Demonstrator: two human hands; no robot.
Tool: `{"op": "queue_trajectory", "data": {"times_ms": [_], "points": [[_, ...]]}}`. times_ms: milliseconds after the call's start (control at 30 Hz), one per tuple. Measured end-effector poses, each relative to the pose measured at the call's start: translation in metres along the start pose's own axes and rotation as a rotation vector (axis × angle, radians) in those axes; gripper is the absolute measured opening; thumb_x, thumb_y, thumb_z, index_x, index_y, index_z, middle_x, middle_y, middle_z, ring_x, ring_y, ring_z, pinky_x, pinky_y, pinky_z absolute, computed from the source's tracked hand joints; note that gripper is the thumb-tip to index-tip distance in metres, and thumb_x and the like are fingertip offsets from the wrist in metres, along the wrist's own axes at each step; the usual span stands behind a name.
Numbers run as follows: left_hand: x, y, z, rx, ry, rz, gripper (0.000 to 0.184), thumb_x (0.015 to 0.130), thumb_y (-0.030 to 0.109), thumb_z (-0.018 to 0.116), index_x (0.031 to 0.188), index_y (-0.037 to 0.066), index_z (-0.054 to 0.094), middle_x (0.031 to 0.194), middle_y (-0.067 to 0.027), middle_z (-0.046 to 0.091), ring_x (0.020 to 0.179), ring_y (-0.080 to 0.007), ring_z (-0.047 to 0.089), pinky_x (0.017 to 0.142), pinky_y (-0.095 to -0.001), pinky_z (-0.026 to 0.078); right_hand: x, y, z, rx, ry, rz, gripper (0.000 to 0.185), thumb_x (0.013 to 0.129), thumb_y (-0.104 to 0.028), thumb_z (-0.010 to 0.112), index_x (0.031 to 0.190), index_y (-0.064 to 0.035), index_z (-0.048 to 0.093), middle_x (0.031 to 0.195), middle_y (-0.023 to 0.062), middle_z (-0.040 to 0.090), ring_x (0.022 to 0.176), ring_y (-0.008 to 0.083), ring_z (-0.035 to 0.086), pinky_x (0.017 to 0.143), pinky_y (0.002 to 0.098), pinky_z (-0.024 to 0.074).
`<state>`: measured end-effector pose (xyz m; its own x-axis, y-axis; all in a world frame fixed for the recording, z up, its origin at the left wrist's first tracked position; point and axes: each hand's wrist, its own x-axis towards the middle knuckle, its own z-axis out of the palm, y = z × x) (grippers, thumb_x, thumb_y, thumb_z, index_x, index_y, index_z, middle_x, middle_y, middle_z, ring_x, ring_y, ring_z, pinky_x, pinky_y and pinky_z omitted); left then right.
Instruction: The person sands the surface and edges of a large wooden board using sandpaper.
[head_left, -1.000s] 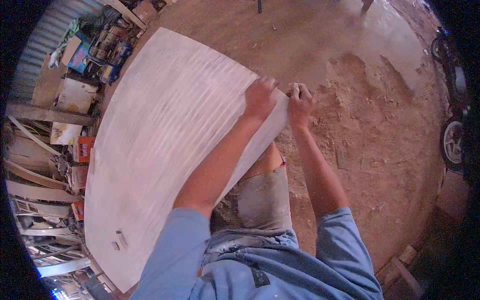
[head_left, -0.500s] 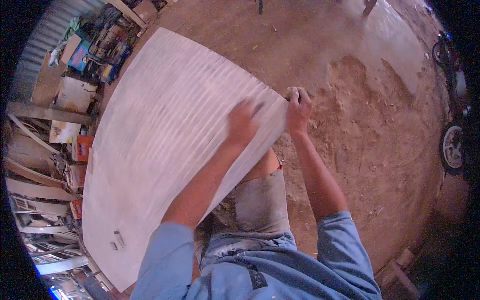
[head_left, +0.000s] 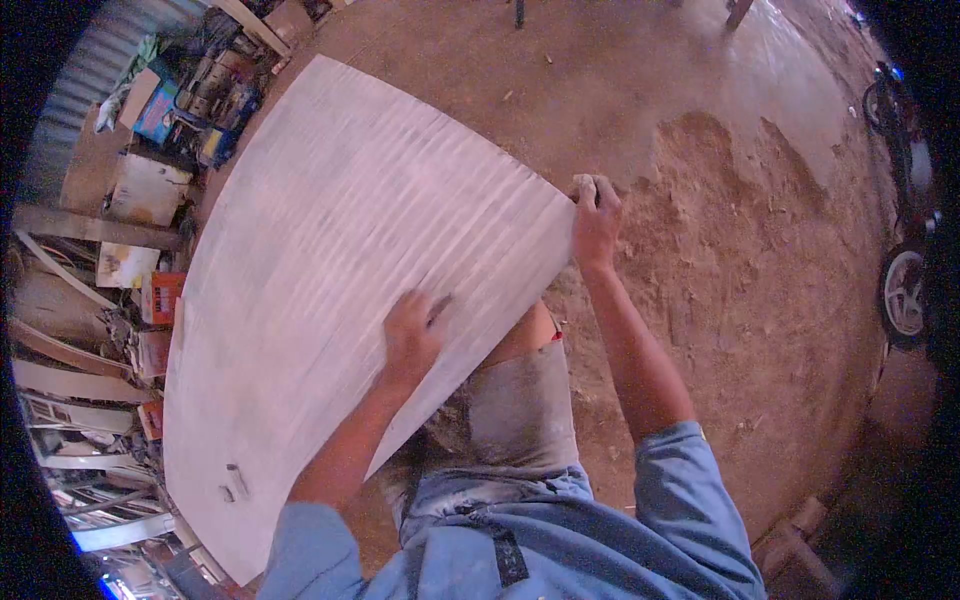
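A large pale board with streaks along its length lies slantwise in front of me, narrower near its right corner. My left hand is on the board's surface near its lower edge, fingers curled around a small dark object that is too blurred to make out. At the right corner, my right hand is closed, its fingers bent at the board's edge. Two small pieces rest on the lower left of the board.
Clutter with a blue box, orange boxes and curved strips lines the left side. Brown dirt floor spreads to the right. A wheel of a motorbike stands at the far right.
My left hand has moved from the board's right corner down and to the left across its surface. My right hand has stayed almost in place at the corner.
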<state>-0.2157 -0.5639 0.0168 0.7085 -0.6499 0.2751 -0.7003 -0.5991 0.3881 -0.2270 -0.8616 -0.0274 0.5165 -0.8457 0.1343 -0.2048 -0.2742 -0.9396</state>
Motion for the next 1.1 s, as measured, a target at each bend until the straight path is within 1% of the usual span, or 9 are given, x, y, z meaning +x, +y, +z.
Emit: {"op": "queue_trajectory", "data": {"times_ms": [133, 200, 400, 467, 600, 667, 767, 833, 1100], "points": [[0.141, 0.05, 0.085, -0.164, 0.201, 0.117, 0.025, 0.07, 0.007, 0.058, 0.094, 0.007, 0.062, 0.093, -0.0157, 0.062, 0.091, -0.0355, 0.058, 0.078, -0.046, 0.046, 0.0, 0.0, 0.003, -0.026, 0.003, -0.043, 0.025, 0.09, -0.023, 0.048, 0.088, -0.0023, 0.062, 0.079, 0.0169, 0.064, 0.072, 0.0315, 0.06, 0.067, 0.0412, 0.0454], [0.188, 0.063, 0.1, -0.209, -0.082, -0.024, 0.03, 0.075, 0.018, 0.059, 0.102, 0.006, 0.064, 0.099, -0.0201, 0.061, 0.093, -0.0371, 0.057, 0.083, -0.0467, 0.046, 0.002, -0.001, 0.007, -0.056, -0.004, -0.046, 0.024, 0.09, -0.022, 0.048, 0.087, -0.0021, 0.061, 0.078, 0.0168, 0.064, 0.07, 0.0318, 0.06, 0.067, 0.0414, 0.0454], [0.057, -0.026, 0.03, -0.007, 0.01, 0.115, 0.024, 0.079, 0.025, 0.063, 0.095, 0.007, 0.065, 0.082, -0.0179, 0.057, 0.083, -0.0367, 0.057, 0.074, -0.0463, 0.046, -0.004, -0.002, 0.002, -0.099, 0.029, -0.004, 0.024, 0.09, -0.019, 0.049, 0.087, 0.001, 0.061, 0.075, 0.0155, 0.062, 0.067, 0.0231, 0.058, 0.065, 0.0365, 0.0442], [-0.011, -0.025, -0.021, 0.01, -0.076, -0.132, 0.022, 0.08, 0.023, 0.062, 0.096, 0.008, 0.065, 0.087, -0.0166, 0.061, 0.086, -0.036, 0.058, 0.076, -0.0443, 0.047, -0.003, 0.005, -0.002, -0.13, 0.042, -0.278, 0.023, 0.089, -0.021, 0.049, 0.087, 0.0, 0.059, 0.079, 0.0207, 0.061, 0.073, 0.0362, 0.059, 0.066, 0.0441, 0.0442], [-0.018, -0.028, -0.02, 0.045, 0.033, 0.046, 0.026, 0.076, 0.017, 0.063, 0.099, 0.006, 0.063, 0.091, -0.0168, 0.061, 0.088, -0.0367, 0.058, 0.079, -0.0442, 0.047, -0.003, -0.015, -0.008, -0.051, -0.039, -0.004, 0.022, 0.089, -0.02, 0.048, 0.088, -0.0008, 0.059, 0.082, 0.021, 0.062, 0.077, 0.0374, 0.059, 0.067, 0.0438, 0.045], [0.041, -0.017, 0.011, -0.083, -0.103, 0.008, 0.03, 0.071, 0.01, 0.062, 0.1, 0.006, 0.062, 0.096, -0.0166, 0.06, 0.092, -0.0372, 0.057, 0.082, -0.0449, 0.047, 0.0, -0.007, -0.001, -0.065, 0.014, -0.075, 0.022, 0.09, -0.02, 0.048, 0.088, -0.0013, 0.059, 0.083, 0.0209, 0.062, 0.078, 0.0386, 0.058, 0.067, 0.0443, 0.0452], [0.152, 0.022, 0.091, -0.125, 0.247, 0.146, 0.029, 0.069, 0.007, 0.057, 0.097, 0.005, 0.061, 0.099, -0.0167, 0.061, 0.096, -0.0362, 0.056, 0.082, -0.0481, 0.045, -0.001, -0.004, 0.002, -0.158, 0.104, -0.157, 0.022, 0.089, -0.019, 0.05, 0.087, -0.0006, 0.062, 0.074, 0.0139, 0.062, 0.07, 0.0241, 0.059, 0.066, 0.0363, 0.0444], [0.206, 0.053, 0.094, -0.033, -0.097, 0.03, 0.022, 0.072, 0.009, 0.059, 0.093, 0.004, 0.059, 0.095, -0.0178, 0.061, 0.095, -0.0364, 0.057, 0.08, -0.0487, 0.045, 0.001, 0.013, 0.006, -0.144, 0.102, -0.14, 0.022, 0.089, -0.018, 0.05, 0.087, -0.0004, 0.062, 0.074, 0.0139, 0.062, 0.07, 0.0243, 0.059, 0.066, 0.0362, 0.0442], [0.01, -0.022, -0.013, 0.111, -0.237, 0.113, 0.029, 0.069, 0.009, 0.057, 0.097, 0.005, 0.062, 0.091, -0.0143, 0.056, 0.085, -0.0348, 0.055, 0.073, -0.0432, 0.046, -0.004, -0.004, -0.001, -0.148, 0.044, -0.139, 0.02, 0.089, -0.016, 0.049, 0.085, -0.0003, 0.061, 0.072, 0.0131, 0.061, 0.065, 0.0212, 0.056, 0.063, 0.0342, 0.0432]]}}
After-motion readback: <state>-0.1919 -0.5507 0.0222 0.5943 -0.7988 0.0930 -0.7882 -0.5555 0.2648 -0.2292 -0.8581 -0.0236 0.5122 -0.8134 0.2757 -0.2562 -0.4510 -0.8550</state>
